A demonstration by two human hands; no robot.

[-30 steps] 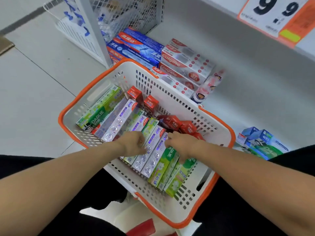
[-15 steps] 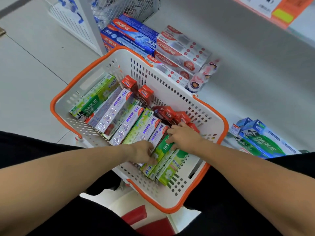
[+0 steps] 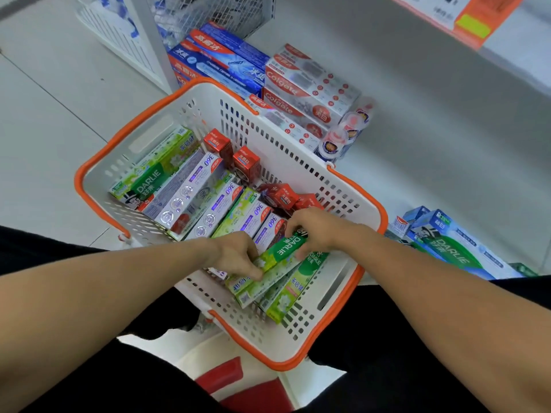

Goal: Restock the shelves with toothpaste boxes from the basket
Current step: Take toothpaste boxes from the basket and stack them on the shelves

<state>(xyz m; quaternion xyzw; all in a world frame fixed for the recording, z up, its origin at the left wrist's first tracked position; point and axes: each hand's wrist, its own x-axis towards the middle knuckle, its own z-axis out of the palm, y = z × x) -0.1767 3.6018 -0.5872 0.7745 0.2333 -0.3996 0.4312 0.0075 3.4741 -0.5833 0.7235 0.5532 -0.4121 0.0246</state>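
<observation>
A: We have both hands in the basket (image 3: 155, 135). Our left hand (image 3: 238, 254) pinches the near end of the green Darlie box (image 3: 280, 251), and our right hand (image 3: 316, 231) curls round its far end.

B: So the box is gripped at 2 ends, but it sits in the basket, on top of other green boxes.

A: Our worry is that lifting it may drag the neighbours askew, since they overlap. The shelf (image 3: 447, 138) has bare space between the Colgate boxes (image 3: 304, 84) and the blue-green Darlie boxes (image 3: 453, 245).
</observation>
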